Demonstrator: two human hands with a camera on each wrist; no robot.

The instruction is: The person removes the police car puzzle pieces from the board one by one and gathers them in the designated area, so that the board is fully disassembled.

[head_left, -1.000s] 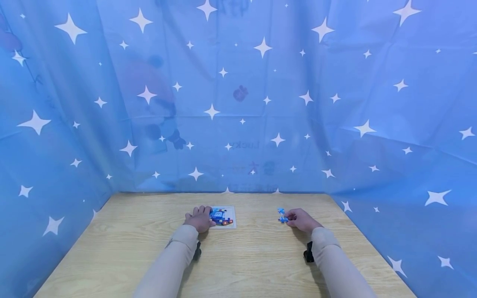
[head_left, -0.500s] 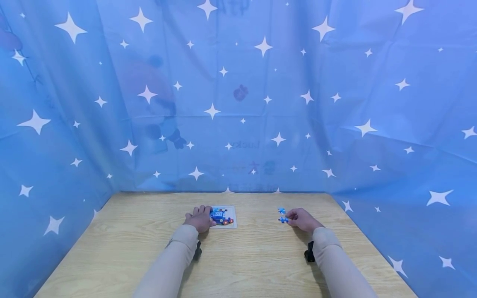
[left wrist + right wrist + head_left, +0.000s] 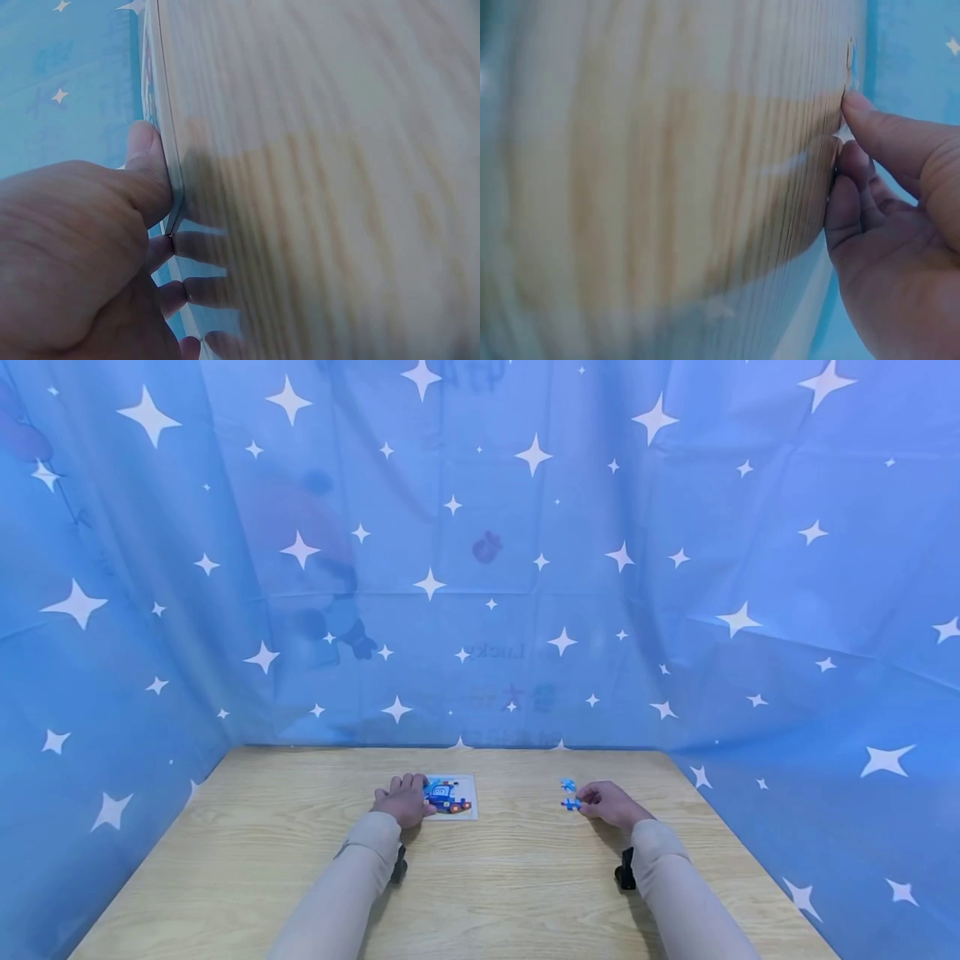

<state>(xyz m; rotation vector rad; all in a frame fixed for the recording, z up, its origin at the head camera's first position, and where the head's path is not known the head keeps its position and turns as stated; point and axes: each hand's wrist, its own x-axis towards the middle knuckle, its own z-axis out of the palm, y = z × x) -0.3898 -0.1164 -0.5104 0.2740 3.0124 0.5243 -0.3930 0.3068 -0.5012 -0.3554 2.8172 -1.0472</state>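
In the head view a jigsaw puzzle board [image 3: 467, 789] with a pale frame and a blue cartoon vehicle lies flat on the table. My left hand [image 3: 402, 802] holds its left end, thumb at the near edge and fingers at the far corner; part of the picture is hidden beneath. To the right lie two small blue jigsaw pieces: a farther piece [image 3: 567, 785] and a nearer piece [image 3: 571, 804]. My right hand [image 3: 609, 803] pinches at the right end of the nearer piece. In the right wrist view the thumb [image 3: 859, 105] and bent fingers are down at the tabletop.
The wooden table [image 3: 495, 877] reaches back to a blue star-patterned curtain [image 3: 480, 610], which also hangs at both sides. A black wrist camera [image 3: 624, 870] sits under the right sleeve, another black camera [image 3: 399, 865] under the left.
The nearer blue piece has come slightly towards me with the right fingertips, and the gap between the two pieces looks wider. The left hand and the board stay in place.
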